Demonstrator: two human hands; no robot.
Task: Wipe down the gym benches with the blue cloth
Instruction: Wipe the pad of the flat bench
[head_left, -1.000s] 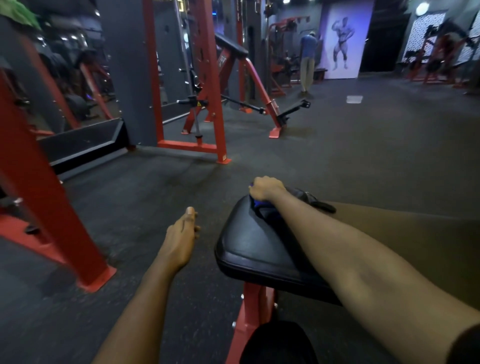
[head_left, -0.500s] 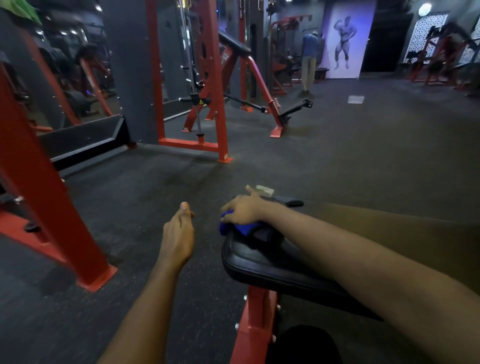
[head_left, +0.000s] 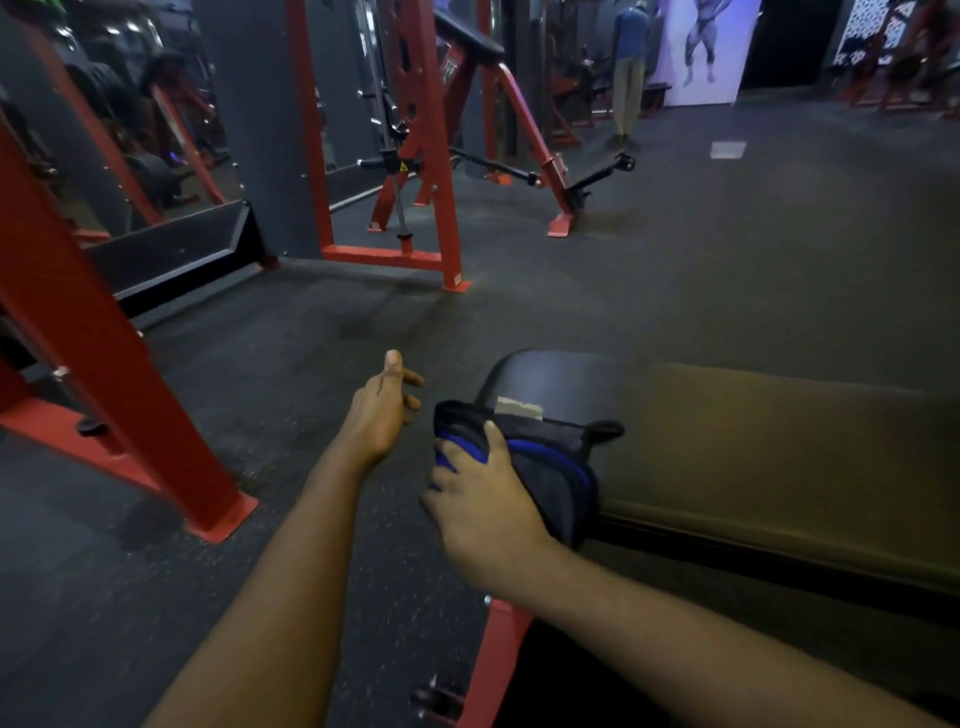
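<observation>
Right hand (head_left: 485, 512) grips the blue cloth (head_left: 540, 467) against the bench pad (head_left: 550, 376); left hand (head_left: 378, 413) hangs relaxed, empty.

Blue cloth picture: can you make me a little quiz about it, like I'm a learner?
1. True or false: the left hand holds the blue cloth.
2. What is the cloth lying on? A) the black bench pad B) the floor C) a mirror
3. What colour is the bench leg under the pad?

Key: 1 false, the right hand grips it. 2 A. 3 red.
</observation>
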